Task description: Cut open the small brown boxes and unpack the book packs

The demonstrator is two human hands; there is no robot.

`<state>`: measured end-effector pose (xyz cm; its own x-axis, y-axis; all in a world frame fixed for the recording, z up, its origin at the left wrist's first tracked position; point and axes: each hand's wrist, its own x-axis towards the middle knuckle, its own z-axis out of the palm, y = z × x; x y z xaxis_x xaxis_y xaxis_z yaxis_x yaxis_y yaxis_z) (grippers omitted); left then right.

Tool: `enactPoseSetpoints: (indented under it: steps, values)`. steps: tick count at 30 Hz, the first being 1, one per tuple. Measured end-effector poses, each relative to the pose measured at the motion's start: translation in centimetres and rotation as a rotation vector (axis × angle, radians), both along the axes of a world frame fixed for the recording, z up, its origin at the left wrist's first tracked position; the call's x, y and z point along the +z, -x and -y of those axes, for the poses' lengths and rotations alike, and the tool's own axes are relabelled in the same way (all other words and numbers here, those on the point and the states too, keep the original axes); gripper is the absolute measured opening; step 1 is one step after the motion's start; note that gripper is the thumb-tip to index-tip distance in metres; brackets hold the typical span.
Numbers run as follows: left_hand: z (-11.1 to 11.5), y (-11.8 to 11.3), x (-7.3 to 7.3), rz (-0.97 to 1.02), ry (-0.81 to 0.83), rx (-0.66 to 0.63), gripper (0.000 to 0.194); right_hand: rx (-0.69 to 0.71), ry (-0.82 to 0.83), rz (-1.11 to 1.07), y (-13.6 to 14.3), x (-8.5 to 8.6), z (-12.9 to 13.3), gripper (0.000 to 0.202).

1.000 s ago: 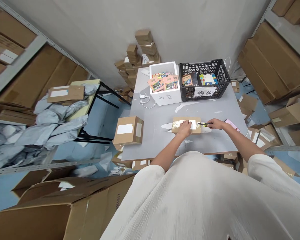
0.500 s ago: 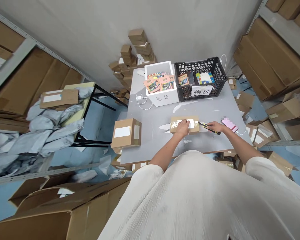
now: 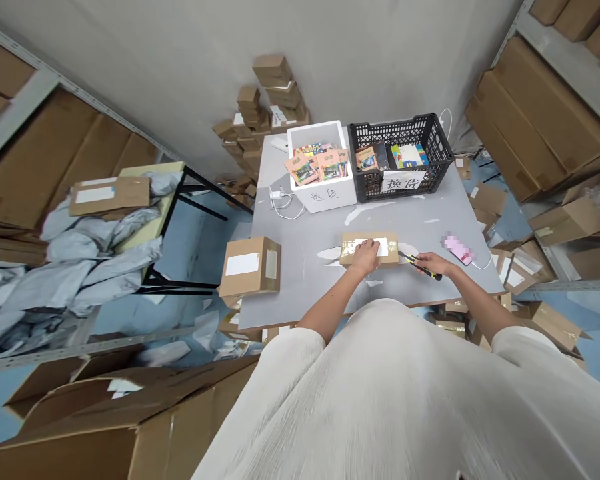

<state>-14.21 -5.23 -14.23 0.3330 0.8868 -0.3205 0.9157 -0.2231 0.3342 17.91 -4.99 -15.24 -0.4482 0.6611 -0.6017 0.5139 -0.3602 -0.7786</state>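
Note:
A small taped cardboard box [image 3: 351, 240] with a white label lies on the grey table. My left hand [image 3: 366, 255] is on top of it, fingers bent over the label, holding it down. In my right hand [image 3: 431, 263] is a black and yellow utility knife [image 3: 435, 275], gripped with the fingers closed around its handle. The knife's front end points left at the box's right end; whether the blade touches the cardboard I cannot tell. A pink-screened phone [image 3: 459, 249] lies just right of my right hand, with a white cable attached.
At the table's back stand a white foam box [image 3: 327, 199] of booklets and a black plastic crate [image 3: 433, 185]. A larger carton [image 3: 243, 283] sits at the left edge. Grey parcels [image 3: 103, 263] lie piled at left. A big open carton [image 3: 180, 427] stands nearby.
My right hand and the utility knife have moved slightly right and down, so the knife's front sits lower by the box's right end. My left hand stays on the box.

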Motion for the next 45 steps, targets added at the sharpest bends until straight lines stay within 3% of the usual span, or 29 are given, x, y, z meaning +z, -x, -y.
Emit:
enactPoseSetpoints:
  steps: [5,7,11,18,23,32,39,45]
  values:
    - [0.4,0.3,-0.1,0.070,-0.016,0.039,0.085,-0.158,-0.078,0.018,-0.4,0.1,0.9,0.060]
    - [0.2,0.2,0.0,0.090,-0.035,0.082,0.078,-0.152,-0.160,0.044,-0.3,0.4,1.0,0.057]
    - [-0.6,0.0,0.5,0.088,-0.130,0.119,0.056,-0.095,-0.316,0.160,0.4,1.1,1.3,0.051]
    - [-2.0,-0.1,-0.3,0.046,-0.165,0.084,0.079,0.144,-0.684,0.496,1.6,1.9,1.8,0.049]
    - [-2.6,0.1,-0.8,0.067,-0.118,0.061,0.083,0.203,-0.719,0.635,2.5,2.2,1.6,0.049]
    - [-0.4,-0.5,-1.6,0.073,-0.182,0.108,0.075,0.132,-0.733,0.675,4.0,0.6,2.0,0.051]
    - [-0.3,-0.3,-1.7,0.054,-0.190,0.092,0.069,0.111,-0.797,0.652,2.9,-0.3,1.8,0.052]
    - [-0.2,-0.3,-1.3,0.058,-0.162,0.102,0.076,0.033,-0.674,0.531,3.5,-1.2,1.7,0.054]
